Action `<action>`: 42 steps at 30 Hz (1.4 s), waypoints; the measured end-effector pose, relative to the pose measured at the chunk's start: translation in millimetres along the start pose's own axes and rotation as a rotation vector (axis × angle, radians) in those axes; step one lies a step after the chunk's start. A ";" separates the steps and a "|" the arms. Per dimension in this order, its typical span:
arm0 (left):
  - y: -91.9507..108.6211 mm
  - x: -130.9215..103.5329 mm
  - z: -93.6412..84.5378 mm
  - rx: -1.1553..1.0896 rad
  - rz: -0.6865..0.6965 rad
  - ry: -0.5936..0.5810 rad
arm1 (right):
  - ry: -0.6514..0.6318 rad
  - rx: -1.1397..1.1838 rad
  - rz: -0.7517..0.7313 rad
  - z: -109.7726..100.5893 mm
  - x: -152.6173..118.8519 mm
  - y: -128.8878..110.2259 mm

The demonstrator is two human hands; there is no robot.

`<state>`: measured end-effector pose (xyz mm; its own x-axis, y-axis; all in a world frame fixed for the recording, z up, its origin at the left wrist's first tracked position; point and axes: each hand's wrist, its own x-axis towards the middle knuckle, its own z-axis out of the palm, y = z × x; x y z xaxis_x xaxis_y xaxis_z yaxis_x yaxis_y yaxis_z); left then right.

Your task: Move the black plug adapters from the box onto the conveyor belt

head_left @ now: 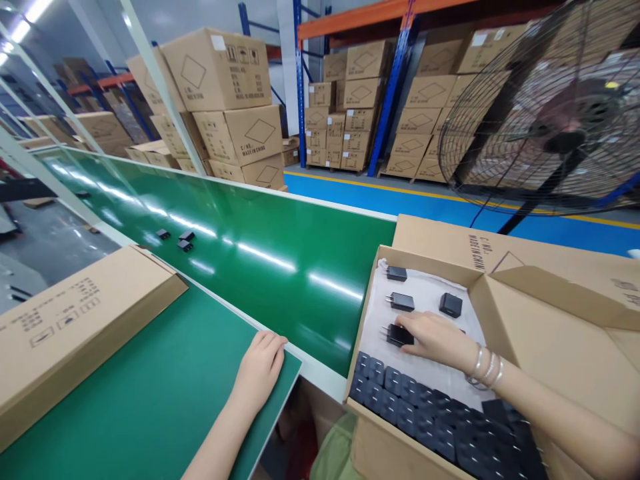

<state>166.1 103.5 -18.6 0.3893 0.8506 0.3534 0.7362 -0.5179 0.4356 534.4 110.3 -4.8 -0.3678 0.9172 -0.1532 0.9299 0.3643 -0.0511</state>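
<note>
My right hand [427, 339] reaches into an open cardboard box [373, 293], its fingers on a black plug adapter [399, 335] lying on a white sheet [425, 287]. Above that one lie two more adapters [401, 301] with prongs pointing left, and another adapter [451, 305] sits to the right. Rows of upright black adapters [425, 413] fill the near side of the box, prongs up. My left hand [263, 363] rests palm down, holding nothing, at the corner of the green tabletop [165, 373].
A green conveyor belt [250, 233] runs behind the tabletop, with several adapters [185, 245] at left. A flat carton [75, 327] lies on the tabletop. Beyond stand stacked cartons [240, 133] and a large fan [560, 120] at upper right.
</note>
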 end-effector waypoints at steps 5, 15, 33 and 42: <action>0.5 0.2 -1.0 0.012 0.005 0.000 | 0.116 0.024 0.057 -3.1 11.6 23.8; -0.2 -0.3 0.2 0.005 0.010 -0.005 | 0.205 -0.045 0.088 14.2 42.7 60.1; 3.7 0.7 -1.4 -0.004 -0.025 -0.015 | 0.293 -0.040 0.229 10.2 72.7 94.2; 5.6 1.1 -1.7 -0.005 -0.046 -0.032 | 0.305 -0.073 0.219 22.7 92.3 117.3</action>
<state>169.7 101.4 -14.3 0.3724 0.8760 0.3066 0.7510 -0.4785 0.4550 609.7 234.0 -47.3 -0.1565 0.9764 0.1489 0.9877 0.1549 0.0226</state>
